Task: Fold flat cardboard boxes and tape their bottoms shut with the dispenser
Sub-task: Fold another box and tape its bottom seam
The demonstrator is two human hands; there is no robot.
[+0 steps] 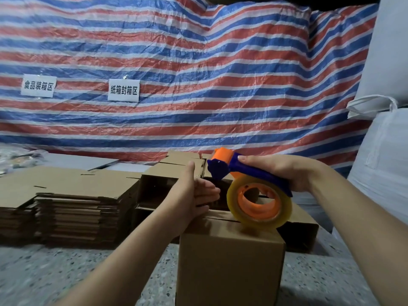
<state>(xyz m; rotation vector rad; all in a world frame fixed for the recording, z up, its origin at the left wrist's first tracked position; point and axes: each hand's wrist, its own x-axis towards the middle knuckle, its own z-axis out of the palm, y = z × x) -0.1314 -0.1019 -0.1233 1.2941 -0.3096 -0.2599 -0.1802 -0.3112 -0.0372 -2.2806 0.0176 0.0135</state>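
A folded brown cardboard box [229,263] stands on the floor in front of me, its closed flaps facing up. My right hand [284,171] grips the blue handle of a blue and orange tape dispenser [238,171]. Its roll of clear tape [259,200] hangs just above the box's top near the far edge. My left hand [194,195] rests with straight fingers against the far left edge of the box top, thumb raised.
A tall stack of flat cardboard blanks [72,206] lies to the left on the speckled floor [66,272]. Several folded boxes [176,168] stand behind. A striped tarp [176,74] with two paper signs hangs behind; white sacks [384,151] stand at right.
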